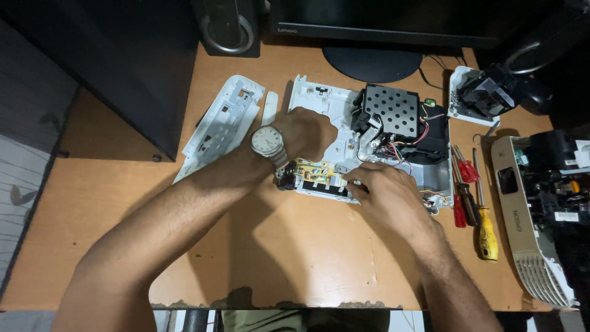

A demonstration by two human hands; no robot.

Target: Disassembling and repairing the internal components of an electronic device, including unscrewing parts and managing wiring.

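An opened white device chassis (319, 101) lies on the wooden desk (295, 258), with a black perforated metal box (393, 109) and coloured wires (409, 144) inside. Along its near edge sits a yellowish circuit board (314, 170). My left hand (305, 131), with a wristwatch (268, 141) on the wrist, rests fist-like on the chassis just above the board. My right hand (382, 189) presses its fingertips against the board's right end at the chassis front edge. What the fingers grip is hidden.
A white cover panel (221, 123) lies left of the chassis. Red and yellow-handled screwdrivers (472, 197) lie to the right, beside a second opened beige device (541, 215). A monitor stand (372, 61), a speaker (227, 27) and a dark box (123, 67) line the back.
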